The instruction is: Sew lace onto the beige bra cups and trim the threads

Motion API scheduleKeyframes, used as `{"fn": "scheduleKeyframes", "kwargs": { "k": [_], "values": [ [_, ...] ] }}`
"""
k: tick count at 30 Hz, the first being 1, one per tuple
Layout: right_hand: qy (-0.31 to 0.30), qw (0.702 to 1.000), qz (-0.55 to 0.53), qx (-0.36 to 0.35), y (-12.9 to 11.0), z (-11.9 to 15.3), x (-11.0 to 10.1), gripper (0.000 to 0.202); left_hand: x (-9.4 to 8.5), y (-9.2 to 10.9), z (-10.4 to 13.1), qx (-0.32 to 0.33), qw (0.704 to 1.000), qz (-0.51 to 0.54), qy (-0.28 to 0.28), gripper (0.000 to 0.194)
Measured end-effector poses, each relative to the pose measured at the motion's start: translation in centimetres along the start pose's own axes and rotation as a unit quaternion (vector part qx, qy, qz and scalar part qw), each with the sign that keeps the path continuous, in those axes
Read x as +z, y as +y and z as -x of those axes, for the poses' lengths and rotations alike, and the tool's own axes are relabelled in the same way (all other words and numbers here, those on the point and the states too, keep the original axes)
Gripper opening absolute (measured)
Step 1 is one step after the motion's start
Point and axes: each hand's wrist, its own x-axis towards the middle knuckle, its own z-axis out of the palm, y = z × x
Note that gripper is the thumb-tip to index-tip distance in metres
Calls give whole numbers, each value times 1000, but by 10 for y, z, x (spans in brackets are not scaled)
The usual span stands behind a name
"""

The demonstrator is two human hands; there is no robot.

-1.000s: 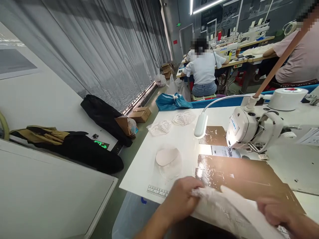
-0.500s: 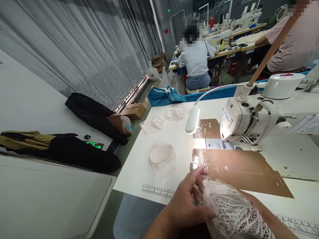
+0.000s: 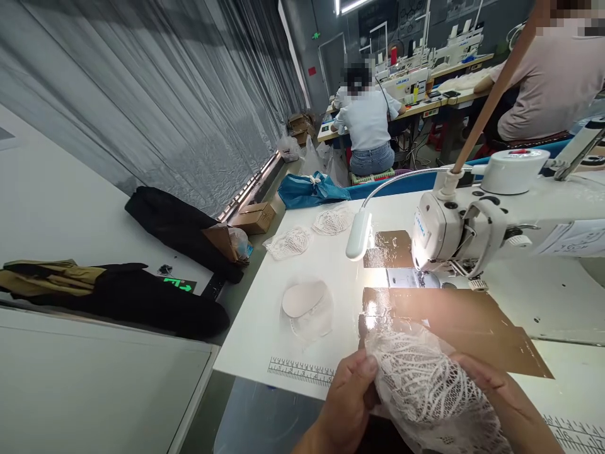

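Observation:
A white lace fabric piece hangs between my two hands at the near edge of the sewing table. My left hand pinches its left edge, thumb on top. On the other side my right hand grips the piece, its fingertips partly hidden behind the lace. Beyond the lace is a brown taped sheet in front of the sewing machine. To the left lies a pale cup-shaped piece on sheer fabric. Farther back lie two more lace pieces.
A lamp on a bendable neck hangs over the table. A printed ruler runs along the front edge. Behind the table sit a blue bag, cardboard boxes and two people at other machines.
My left hand has closed on the lace's left edge; its fingers were spread before. The lace has risen and spread wider between my hands. The camera view has shifted slightly.

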Motion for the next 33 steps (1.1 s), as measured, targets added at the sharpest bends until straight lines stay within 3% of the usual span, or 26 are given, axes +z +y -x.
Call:
{"fn": "scheduleKeyframes", "kwargs": {
  "k": [4, 7, 10, 12, 14, 16, 17, 20, 23, 24, 25, 26, 27, 29, 31, 33],
  "values": [
    [-51, 997, -54, 28, -12, 2, -1, 39, 20, 2, -5, 7, 996, 90, -10, 45],
    [-42, 999, 7, -9, -28, 4, 5, 29, 32, 4, -7, -20, 990, 128, -64, 73],
    [-34, 999, 36, -20, -38, 4, 12, 36, 36, -4, -9, -19, 990, 98, -96, 80],
    [-60, 998, 13, -7, -38, 4, 15, 35, 35, -15, -10, -31, 993, 75, -85, 69],
    [-70, 997, -27, 20, -36, 3, 14, 35, 29, -24, -11, -57, 995, 40, -68, 44],
    [-31, 995, -82, 54, -34, 1, 9, 34, 18, -28, -10, -81, 994, -14, -68, 28],
    [-6, 991, -112, 68, -34, 0, 4, 33, 12, -27, -8, -92, 992, -41, -74, 31],
    [27, 986, -146, 80, -35, -4, -9, 35, -5, -5, 0, -77, 988, -114, -67, 38],
    [-66, 995, -57, 40, -35, -4, -13, 33, -7, 31, 6, 75, 966, -248, -27, 15],
    [-110, 993, -25, 23, -34, -2, -12, 30, -4, 41, 7, 112, 946, -300, -45, 40],
    [-147, 989, 0, 8, -33, -1, -10, 27, -1, 49, 6, 119, 927, -350, -64, 65],
    [-174, 984, 22, -4, -32, 1, -8, 25, 4, 54, 6, 103, 911, -387, -93, 78],
    [-188, 981, 43, -16, -31, 1, -6, 24, 8, 57, 4, 75, 900, -412, -123, 77],
    [-201, 975, 81, -51, -32, 1, -3, 22, 16, 55, 1, 25, 886, -431, -172, 47],
    [-194, 971, 105, -93, -36, 0, -3, 21, 20, 49, -1, 26, 874, -441, -200, 24],
    [-164, 973, 116, -112, -41, -2, -3, 27, 21, 44, -3, 47, 863, -459, -208, 20]
  ]
}}
